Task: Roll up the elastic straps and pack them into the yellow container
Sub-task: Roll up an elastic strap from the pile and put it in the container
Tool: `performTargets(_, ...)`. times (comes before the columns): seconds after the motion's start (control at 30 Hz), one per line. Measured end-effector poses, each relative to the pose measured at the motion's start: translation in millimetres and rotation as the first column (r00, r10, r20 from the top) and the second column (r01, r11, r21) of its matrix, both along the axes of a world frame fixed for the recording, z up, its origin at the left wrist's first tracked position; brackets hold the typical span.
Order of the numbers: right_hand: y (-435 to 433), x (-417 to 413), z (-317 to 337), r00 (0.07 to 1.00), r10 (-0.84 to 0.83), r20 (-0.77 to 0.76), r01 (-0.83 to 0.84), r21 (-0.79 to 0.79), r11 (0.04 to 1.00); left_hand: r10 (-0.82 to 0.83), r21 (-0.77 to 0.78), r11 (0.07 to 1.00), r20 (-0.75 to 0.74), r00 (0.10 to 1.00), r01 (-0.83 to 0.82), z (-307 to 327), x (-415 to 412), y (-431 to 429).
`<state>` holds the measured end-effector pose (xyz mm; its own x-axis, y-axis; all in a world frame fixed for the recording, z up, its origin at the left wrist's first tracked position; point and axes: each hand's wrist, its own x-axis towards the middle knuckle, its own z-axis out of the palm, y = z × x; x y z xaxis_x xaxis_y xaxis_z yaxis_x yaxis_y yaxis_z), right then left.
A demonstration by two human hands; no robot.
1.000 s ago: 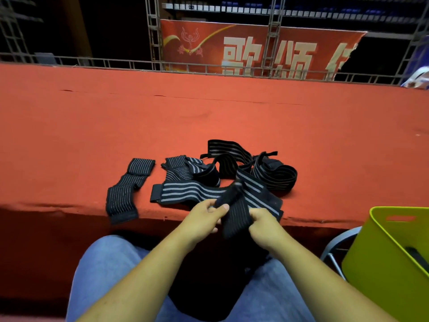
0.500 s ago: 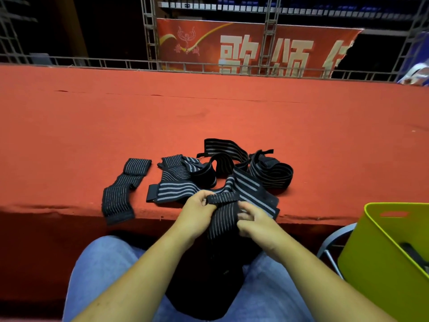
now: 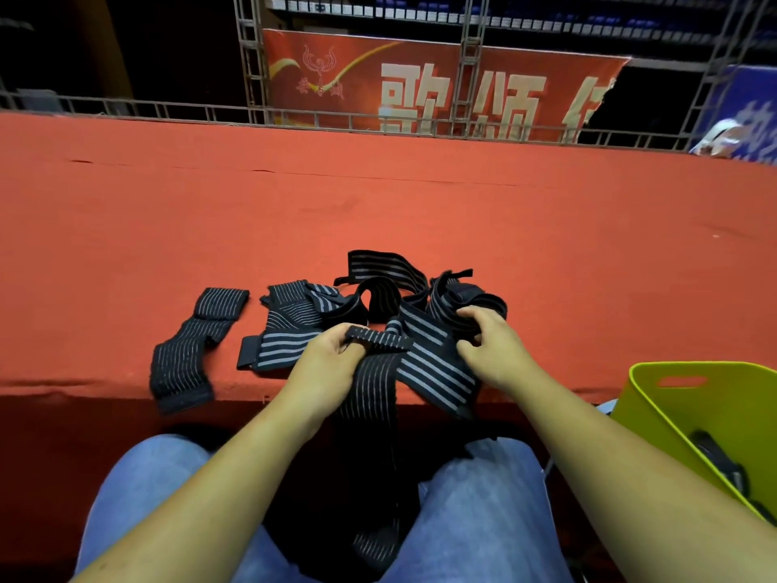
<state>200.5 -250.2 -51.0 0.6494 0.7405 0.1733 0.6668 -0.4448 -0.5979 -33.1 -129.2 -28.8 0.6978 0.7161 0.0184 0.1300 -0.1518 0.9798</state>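
A long black elastic strap with thin grey stripes [image 3: 374,422] hangs from the red table edge down between my knees. My left hand [image 3: 332,355] pinches its top end at the edge. My right hand [image 3: 492,351] rests on the tangled pile of black striped straps [image 3: 378,284], its fingers curled around a wide-striped looped strap [image 3: 445,313]. Another wide-striped strap [image 3: 437,372] lies under my right wrist. The yellow container [image 3: 681,418] stands at the lower right, below table height, with a dark strap [image 3: 719,460] inside.
A single thin-striped strap [image 3: 189,351] lies apart at the left, its end drooping over the red table's [image 3: 378,195] near edge. Metal truss rails [image 3: 252,119] and a red banner [image 3: 420,82] stand behind the table. My jeans-clad legs [image 3: 483,519] fill the bottom.
My right hand has let go of the hanging strap and moved up and right onto the pile. My left hand has lifted the strap's end slightly toward the table edge.
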Motion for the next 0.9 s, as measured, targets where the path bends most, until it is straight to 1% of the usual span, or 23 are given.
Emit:
performTargets(0.13,9.6,15.4,9.0,0.994,-0.107,0.032,0.104,0.103,0.989,0.002,-0.013,1.000,0.005,1.000,-0.002,2.2,-0.7,7.2)
performTargets(0.2,14.1,28.8,14.3,0.987,-0.145,0.074,0.137,0.104,0.985,0.002,-0.017,1.000,0.017,1.000,-0.002,5.7,0.4,11.6)
performTargets(0.23,15.6,35.5,17.6,0.983,-0.152,0.100,0.144,0.081,0.986,0.002,-0.025,1.000,0.023,1.000,-0.002,8.0,0.9,13.1)
performTargets(0.3,21.0,49.8,24.0,0.981,-0.138,0.139,0.142,-0.016,0.990,-0.008,-0.039,0.999,0.031,0.999,0.010,12.9,4.3,19.3)
performTargets(0.37,24.0,54.8,31.3,0.982,-0.100,0.161,0.129,-0.181,0.975,-0.016,-0.042,0.999,0.030,0.999,0.017,17.4,5.6,22.5)
performTargets(0.43,31.5,59.2,38.9,0.983,-0.054,0.177,0.106,-0.298,0.949,-0.022,-0.040,0.999,0.030,0.999,0.023,21.4,8.7,26.0)
performTargets(0.53,50.1,69.6,52.8,0.993,-0.002,0.119,0.045,-0.361,0.931,-0.043,-0.025,0.999,0.034,0.999,0.044,28.6,14.4,33.0)
performTargets(0.7,78.9,103.0,62.0,0.997,0.062,-0.036,-0.071,-0.458,0.886,-0.058,-0.025,0.998,0.018,0.998,0.059,40.0,29.1,48.1)
performTargets(0.83,97.4,116.2,59.3,0.993,0.090,-0.075,-0.116,-0.528,0.841,-0.064,-0.033,0.997,-0.003,0.998,0.063,44.2,42.1,63.1)
performTargets(0.9,104.1,121.8,54.3,0.989,0.133,-0.062,-0.143,-0.608,0.781,-0.066,-0.061,0.996,-0.010,0.998,0.065,44.5,47.7,68.1)
